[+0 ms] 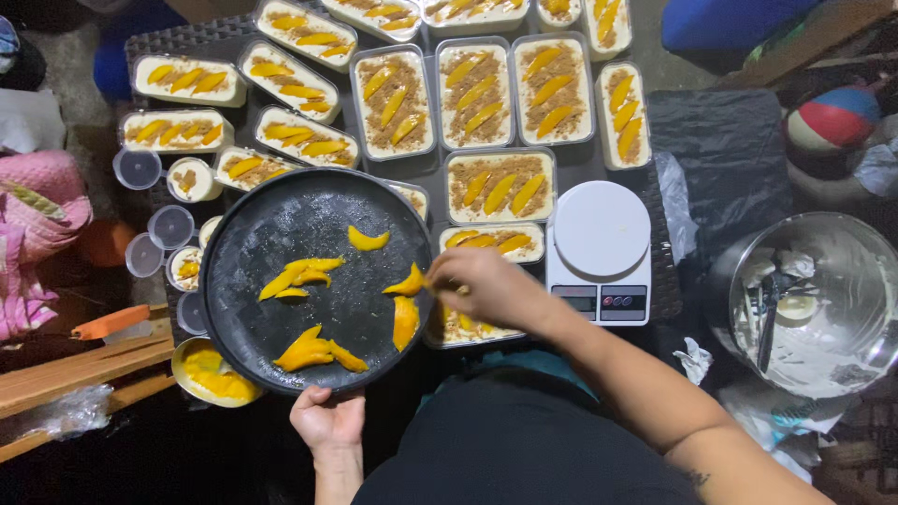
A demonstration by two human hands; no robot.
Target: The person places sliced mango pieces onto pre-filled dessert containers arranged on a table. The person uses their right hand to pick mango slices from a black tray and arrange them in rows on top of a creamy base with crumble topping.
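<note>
Topping step: left hand (326, 420) gripped pan (281, 224) at its near rim, right hand (486, 285) pinched a mango slice (409, 282) at pan's right edge; placing it would need the tub (468, 327) beside pan.

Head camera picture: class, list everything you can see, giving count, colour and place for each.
Round tray: one, black, centre left.
Mango slices: several, yellow, on the tray.
Dessert tubs: many, cream with mango on top, behind the tray.
Kitchen scale: one, white, right of the tray.
Metal bowl: one, silver, far right.
Small round lids: a few, clear, left of the tray.
Left hand: holds the tray's near rim.
Right hand: its grip is on a slice at the tray's right edge.
</note>
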